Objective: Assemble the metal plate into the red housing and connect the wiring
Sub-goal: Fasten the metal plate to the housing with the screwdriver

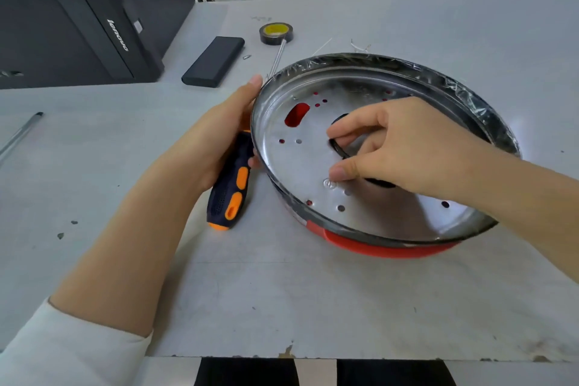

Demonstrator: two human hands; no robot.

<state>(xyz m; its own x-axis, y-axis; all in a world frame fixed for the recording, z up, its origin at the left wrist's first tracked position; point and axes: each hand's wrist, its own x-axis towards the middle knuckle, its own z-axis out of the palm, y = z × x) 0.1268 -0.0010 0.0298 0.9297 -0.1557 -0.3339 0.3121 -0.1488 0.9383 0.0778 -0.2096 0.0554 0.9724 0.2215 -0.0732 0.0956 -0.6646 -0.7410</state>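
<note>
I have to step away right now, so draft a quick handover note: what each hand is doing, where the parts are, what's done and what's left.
Left hand: cupped against the left rim of the plate, steadying it; no clear grip.
Right hand: fingers hooked into the plate's centre hole, thumb pressing on the plate face.
Plate sits inside the red housing on the table, tilted, near edge riding high.
Screwdriver lies on the table under the left hand.
Tape roll further back.
Done: plate dropped into housing.
Left: seat it level, fasten it, connect the wiring, which is not visible now.
</note>
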